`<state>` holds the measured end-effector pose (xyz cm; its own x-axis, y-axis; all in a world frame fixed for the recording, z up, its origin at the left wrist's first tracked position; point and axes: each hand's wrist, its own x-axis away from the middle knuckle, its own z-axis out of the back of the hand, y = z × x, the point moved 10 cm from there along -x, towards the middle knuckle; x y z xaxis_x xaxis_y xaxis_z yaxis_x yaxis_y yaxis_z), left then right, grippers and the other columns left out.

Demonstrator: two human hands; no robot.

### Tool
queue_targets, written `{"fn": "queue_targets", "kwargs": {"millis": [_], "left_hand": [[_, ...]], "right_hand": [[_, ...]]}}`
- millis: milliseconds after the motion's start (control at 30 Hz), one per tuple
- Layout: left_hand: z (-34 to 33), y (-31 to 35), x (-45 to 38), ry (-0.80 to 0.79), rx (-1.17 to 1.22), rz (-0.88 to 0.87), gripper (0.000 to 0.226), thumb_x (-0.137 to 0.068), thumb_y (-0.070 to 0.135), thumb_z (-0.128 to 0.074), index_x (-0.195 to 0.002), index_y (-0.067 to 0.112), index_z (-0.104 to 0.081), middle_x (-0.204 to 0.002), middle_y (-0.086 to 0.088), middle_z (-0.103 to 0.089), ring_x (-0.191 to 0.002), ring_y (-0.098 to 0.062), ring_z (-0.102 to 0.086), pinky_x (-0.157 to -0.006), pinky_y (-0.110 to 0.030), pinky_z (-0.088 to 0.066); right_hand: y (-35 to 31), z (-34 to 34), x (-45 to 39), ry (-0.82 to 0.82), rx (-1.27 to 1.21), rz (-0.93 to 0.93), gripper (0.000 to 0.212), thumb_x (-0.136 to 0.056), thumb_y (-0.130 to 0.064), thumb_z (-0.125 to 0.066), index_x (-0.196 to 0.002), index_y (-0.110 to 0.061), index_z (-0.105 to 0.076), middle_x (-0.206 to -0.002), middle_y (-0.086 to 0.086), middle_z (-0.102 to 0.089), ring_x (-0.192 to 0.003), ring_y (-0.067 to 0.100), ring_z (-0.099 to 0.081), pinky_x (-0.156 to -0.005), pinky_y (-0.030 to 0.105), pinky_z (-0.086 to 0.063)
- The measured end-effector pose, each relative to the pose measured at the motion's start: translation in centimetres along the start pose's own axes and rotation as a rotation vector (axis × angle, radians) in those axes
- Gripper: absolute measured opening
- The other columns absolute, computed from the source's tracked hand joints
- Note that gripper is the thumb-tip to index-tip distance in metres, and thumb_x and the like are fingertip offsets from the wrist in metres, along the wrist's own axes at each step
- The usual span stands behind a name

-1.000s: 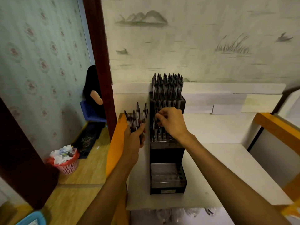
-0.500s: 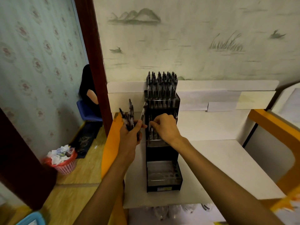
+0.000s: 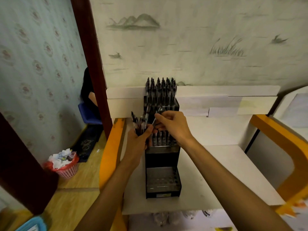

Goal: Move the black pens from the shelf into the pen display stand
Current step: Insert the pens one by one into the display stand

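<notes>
The left hand (image 3: pixel 139 139) is gripping a loose bundle of black pens (image 3: pixel 139 121) just left of the pen display stand (image 3: pixel 162 147), fingers curled round the lower barrels while the tops are fanning out above the fist; the right hand (image 3: pixel 171 125) is pinching a single pen (image 3: pixel 156 116) that is lying tilted between the bundle and the stand's middle tier. The stand is sitting on the white desk (image 3: pixel 225 172), its top tier packed with upright pens (image 3: pixel 160 90), the middle tier partly filled, the lowest tier (image 3: pixel 162 179) showing only bare holes. The main risk, as I judge it, is the bundle: it is splayed rather than squared, so drawing one pen out could be dragging a neighbour loose and sending it onto the desk or over the orange edge (image 3: pixel 108 147) to the floor. A second risk is the tilt of the pinched pen; brought down at that angle it could be missing its hole or knocking pens already seated in the crowded middle tier. The right wrist is also hovering close to those seated pens, so a careless sweep could be tipping them, and the tall narrow stand itself could be rocking if pushed from the side
</notes>
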<state>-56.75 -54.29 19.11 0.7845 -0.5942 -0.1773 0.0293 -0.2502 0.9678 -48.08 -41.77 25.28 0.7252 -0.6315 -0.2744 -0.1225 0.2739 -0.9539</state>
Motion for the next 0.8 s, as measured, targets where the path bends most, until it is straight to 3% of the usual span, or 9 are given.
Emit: {"fn": "queue_targets", "kwargs": {"millis": [167,300,433,500,567,633,800], "left_hand": [[1.1,0.4,-0.3,0.121,-0.13,-0.057,0.018,-0.096,0.041,-0.06,-0.096,0.027,-0.073,-0.074,0.004,-0.075,-0.046,-0.002,-0.058,-0.04,-0.013,-0.039],[2.9,0.6,-0.6,0.23,-0.203,-0.116,0.018,-0.097,0.039,-0.061,-0.087,0.027,-0.07,-0.055,0.012,-0.061,-0.046,0.001,-0.052,-0.046,-0.015,-0.042],[3.1,0.8,-1.1,0.219,-0.202,-0.123,0.03,-0.094,0.048,-0.063,-0.074,0.025,-0.063,-0.05,0.007,-0.051,-0.044,-0.009,-0.047,-0.042,-0.026,-0.039],[2.7,1.0,-1.2,0.203,-0.195,-0.131,0.031,-0.095,0.049,-0.063,-0.084,0.02,-0.065,-0.053,0.0,-0.054,-0.044,-0.014,-0.048,-0.039,-0.03,-0.037],[2.6,1.0,-1.3,0.213,-0.193,-0.128,0.04,-0.097,0.044,-0.061,-0.107,0.006,-0.062,-0.071,-0.015,-0.062,-0.053,-0.022,-0.055,-0.043,-0.036,-0.044],[2.8,0.8,-1.4,0.228,-0.175,-0.124,0.033,-0.097,0.041,-0.061,-0.107,0.009,-0.061,-0.073,-0.016,-0.061,-0.056,-0.016,-0.055,-0.045,-0.027,-0.042],[3.1,0.7,-1.6,0.258,-0.142,-0.105,0.017,-0.097,0.036,-0.063,-0.087,0.023,-0.064,-0.064,-0.008,-0.057,-0.043,-0.009,-0.043,-0.041,-0.026,-0.032]], "right_hand": [[0.6,2.6,-0.8,0.099,-0.042,0.003,0.024,-0.095,-0.017,-0.065,-0.088,0.004,-0.071,-0.079,0.012,-0.075,-0.07,0.023,-0.075,-0.066,0.03,-0.061],[0.4,3.0,-1.0,0.087,0.119,0.104,0.018,-0.094,-0.017,-0.066,-0.088,-0.002,-0.074,-0.077,0.009,-0.075,-0.069,0.018,-0.074,-0.07,0.034,-0.063],[0.2,1.9,-0.6,0.08,0.325,0.238,0.022,-0.094,-0.023,-0.067,-0.082,-0.006,-0.075,-0.074,0.003,-0.074,-0.07,0.012,-0.072,-0.074,0.038,-0.061],[0.2,1.4,-0.6,0.064,0.387,0.271,0.023,-0.094,-0.024,-0.066,-0.081,-0.007,-0.075,-0.075,0.002,-0.074,-0.071,0.012,-0.071,-0.075,0.04,-0.059],[0.4,1.0,-0.8,0.042,0.418,0.275,0.024,-0.095,-0.024,-0.065,-0.08,-0.008,-0.074,-0.076,0.004,-0.073,-0.072,0.014,-0.07,-0.076,0.042,-0.059],[0.7,0.6,-1.0,0.017,0.435,0.271,0.024,-0.095,-0.023,-0.065,-0.08,-0.007,-0.074,-0.077,0.006,-0.073,-0.073,0.015,-0.07,-0.076,0.043,-0.059],[1.1,0.1,-1.2,0.002,0.506,0.277,0.029,-0.095,-0.023,-0.065,-0.073,-0.005,-0.07,-0.068,0.008,-0.069,-0.065,0.018,-0.066,-0.07,0.041,-0.056]]}}
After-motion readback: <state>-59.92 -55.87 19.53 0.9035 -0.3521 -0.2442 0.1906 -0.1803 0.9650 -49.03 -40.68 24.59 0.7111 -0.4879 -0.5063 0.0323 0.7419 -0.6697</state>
